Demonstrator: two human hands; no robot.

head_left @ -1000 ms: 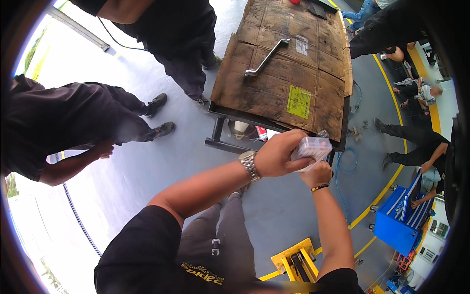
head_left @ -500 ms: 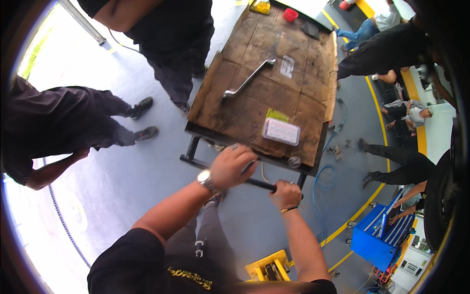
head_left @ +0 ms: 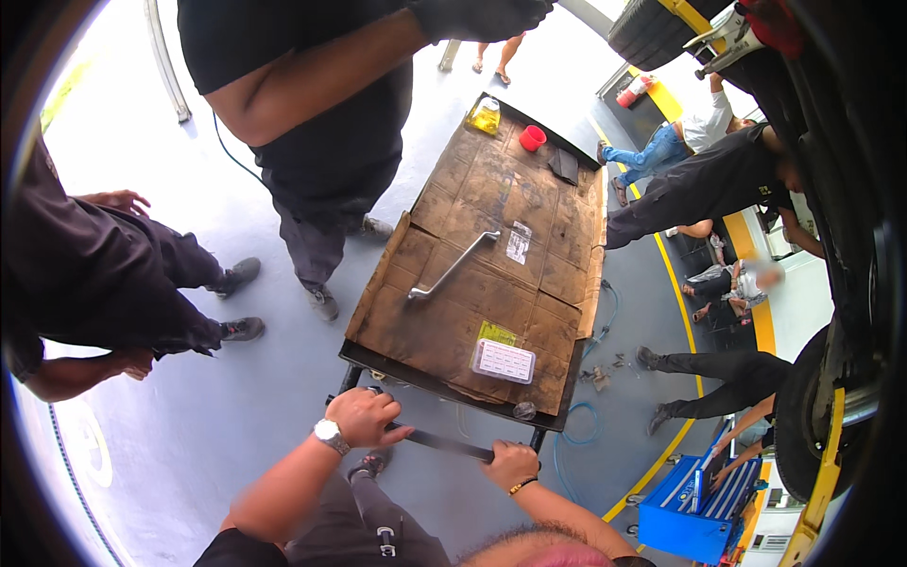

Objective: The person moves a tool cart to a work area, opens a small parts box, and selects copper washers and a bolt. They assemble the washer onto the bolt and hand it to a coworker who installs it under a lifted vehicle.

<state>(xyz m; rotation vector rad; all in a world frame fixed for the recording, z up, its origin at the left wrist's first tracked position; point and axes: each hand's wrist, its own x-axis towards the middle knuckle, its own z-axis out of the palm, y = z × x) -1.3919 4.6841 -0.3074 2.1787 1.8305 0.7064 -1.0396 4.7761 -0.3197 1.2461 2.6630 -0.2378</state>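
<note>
A tool cart (head_left: 452, 401) with a dark metal rim stands in front of me, its top lined with stained brown cardboard (head_left: 453, 331). My left hand (head_left: 365, 417), below a silver wristwatch, is closed on the left part of the black cart handle (head_left: 444, 442). Near the handle's right end, my right hand (head_left: 513, 464) wraps round the same bar. On the cardboard lie a long offset ring wrench (head_left: 453, 266), a clear plastic case with a white label (head_left: 504, 361), a red cup (head_left: 532, 138) and a yellow packet (head_left: 485, 116).
People in dark clothes stand at the left, one a black-gloved person (head_left: 321, 104) close beside the cart. Right of the cart, a blue hose (head_left: 578, 425) coils on the floor. A blue tool chest (head_left: 690, 520) and a raised vehicle's tyre (head_left: 812, 416) are at the right.
My left hand has moved left, from near the cart's edge to the handle's left part. My right hand keeps its hold. The view has shifted, with more showing beyond the cart's far end.
</note>
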